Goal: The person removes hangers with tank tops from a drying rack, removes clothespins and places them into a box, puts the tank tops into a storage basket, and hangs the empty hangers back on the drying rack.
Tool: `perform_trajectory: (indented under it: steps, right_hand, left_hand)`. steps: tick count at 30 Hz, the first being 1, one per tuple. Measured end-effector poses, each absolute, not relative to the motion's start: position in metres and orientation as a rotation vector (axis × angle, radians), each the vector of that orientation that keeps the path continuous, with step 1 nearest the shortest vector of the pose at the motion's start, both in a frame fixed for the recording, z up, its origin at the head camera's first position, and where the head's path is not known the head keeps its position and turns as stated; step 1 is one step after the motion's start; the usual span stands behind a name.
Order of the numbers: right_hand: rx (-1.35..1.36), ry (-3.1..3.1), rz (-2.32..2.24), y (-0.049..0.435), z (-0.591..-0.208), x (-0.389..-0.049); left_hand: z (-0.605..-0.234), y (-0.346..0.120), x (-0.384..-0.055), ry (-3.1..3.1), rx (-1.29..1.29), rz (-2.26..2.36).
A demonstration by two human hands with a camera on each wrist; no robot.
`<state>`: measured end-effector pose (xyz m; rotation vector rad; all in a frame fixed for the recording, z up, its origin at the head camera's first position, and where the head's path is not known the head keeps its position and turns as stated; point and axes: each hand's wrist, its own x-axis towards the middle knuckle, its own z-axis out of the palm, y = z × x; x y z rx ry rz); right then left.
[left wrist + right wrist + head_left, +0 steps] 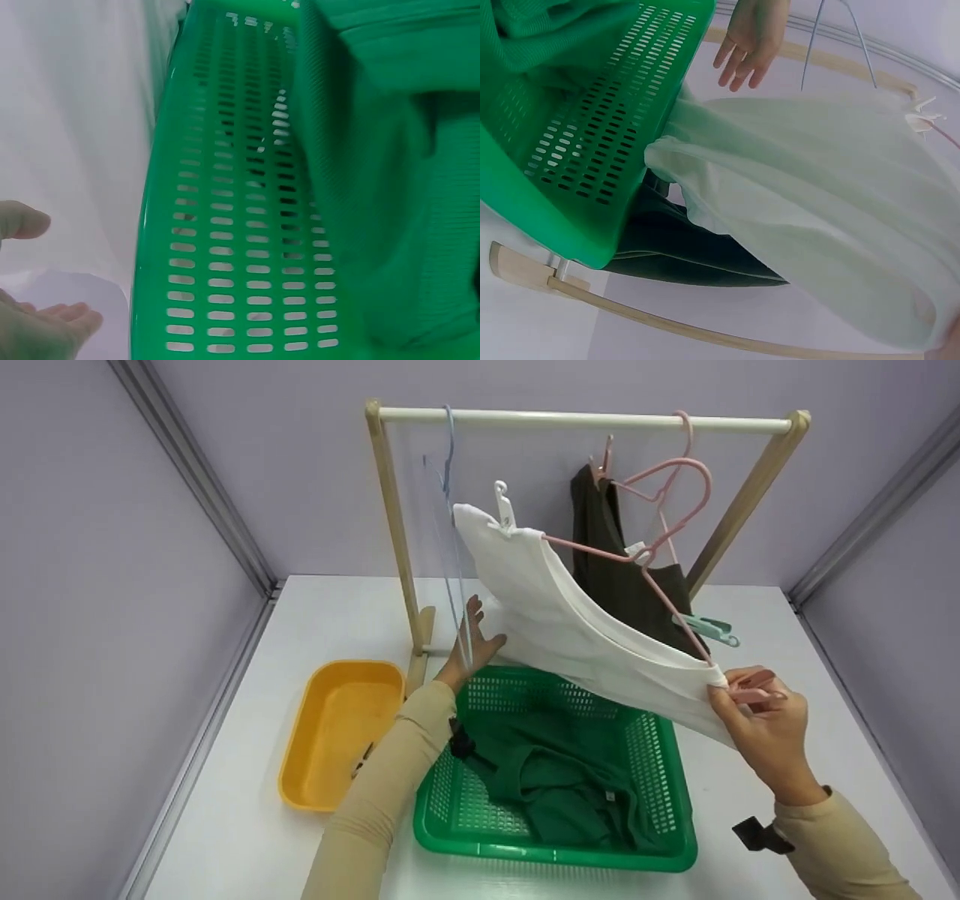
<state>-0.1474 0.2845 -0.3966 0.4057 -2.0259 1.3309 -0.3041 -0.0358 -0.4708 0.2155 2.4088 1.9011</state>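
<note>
- The white garment hides part of the dark garment at the upper right of the head view.
- The left sleeve leaves by the bottom edge and covers part of the yellow tray; the pieces inside, lower left, are too small to identify.
- The right sleeve is cut off at the lower right.
- Some fingers of the right hand are hidden behind the pink clip.
- The tag on the green cloth, lower centre, is too small to read.
- The left edge of the left wrist view crops the left hand.
- Upper left in the right wrist view, the green basket is cut off.
</note>
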Motion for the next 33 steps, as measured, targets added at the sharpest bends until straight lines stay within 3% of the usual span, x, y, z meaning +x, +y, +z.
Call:
perform_trajectory:
  steps: [7, 20, 33]
  right_hand:
    - [0.448, -2.001, 1.375, 0.285, -0.397, -0.149]
    - [0.313, -1.942, 1.441, 0.29, -0.399, -0.151]
    - [0.157, -1.922, 1.38, 0.294, -0.4, -0.153]
  left_hand:
    - [-0.48, -0.028, -0.322, 2.498, 0.368, 1.758]
    - [-0.48, 0.006, -0.3, 2.489, 0.654, 1.313]
    - [-0.488, 0.006, -0.288, 2.537, 0.608, 1.427]
